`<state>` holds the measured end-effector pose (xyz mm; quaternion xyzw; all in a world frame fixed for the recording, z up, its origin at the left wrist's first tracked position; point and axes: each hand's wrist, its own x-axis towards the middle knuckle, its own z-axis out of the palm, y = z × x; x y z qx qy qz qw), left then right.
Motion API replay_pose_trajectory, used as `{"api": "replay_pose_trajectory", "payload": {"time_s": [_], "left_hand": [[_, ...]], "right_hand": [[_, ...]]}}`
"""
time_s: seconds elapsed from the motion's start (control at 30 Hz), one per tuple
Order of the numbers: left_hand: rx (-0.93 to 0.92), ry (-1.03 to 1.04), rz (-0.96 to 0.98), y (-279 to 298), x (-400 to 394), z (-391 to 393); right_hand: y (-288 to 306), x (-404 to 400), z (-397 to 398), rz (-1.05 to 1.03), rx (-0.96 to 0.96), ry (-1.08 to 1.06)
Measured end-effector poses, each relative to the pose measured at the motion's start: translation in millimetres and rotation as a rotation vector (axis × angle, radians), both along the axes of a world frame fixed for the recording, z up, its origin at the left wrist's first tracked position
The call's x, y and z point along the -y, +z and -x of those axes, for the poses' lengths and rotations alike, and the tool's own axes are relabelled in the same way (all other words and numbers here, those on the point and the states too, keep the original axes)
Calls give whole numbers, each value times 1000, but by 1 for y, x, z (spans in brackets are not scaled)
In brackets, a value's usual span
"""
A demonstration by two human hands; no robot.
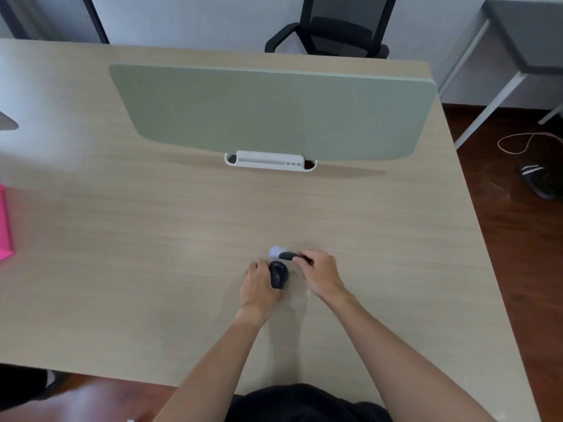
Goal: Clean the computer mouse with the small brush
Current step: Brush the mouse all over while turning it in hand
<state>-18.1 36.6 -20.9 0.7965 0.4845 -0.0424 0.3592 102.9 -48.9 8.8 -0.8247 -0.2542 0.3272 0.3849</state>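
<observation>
A black computer mouse (278, 275) sits on the wooden desk (152, 254) near its front middle. My left hand (259, 284) grips the mouse from its left side. My right hand (320, 275) pinches the small black brush (292, 256) by its handle. The brush points left, and its pale bristle head (275, 252) hovers just beyond the far end of the mouse. Whether the bristles touch the mouse is too blurred to tell.
A green divider panel (274, 111) in a white bracket (270, 161) stands across the desk's far half. A pink object (4, 226) lies at the left edge. A black office chair (332, 28) stands behind the desk; a grey side table (518, 50) is at right.
</observation>
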Motion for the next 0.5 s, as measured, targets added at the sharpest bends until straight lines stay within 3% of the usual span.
{"api": "replay_pose_trajectory", "payload": {"time_s": [0.23,0.37,0.5], "left_hand": [[43,-107,-45,0,-18,2],[44,-241,-30,-1,-20,5],[23,-275,-78,-6,-16,14]], "right_hand": [[-12,29,0,178,31,114],[-5,30,-7,63,49,-49],[3,13,3,-48,88,4]]}}
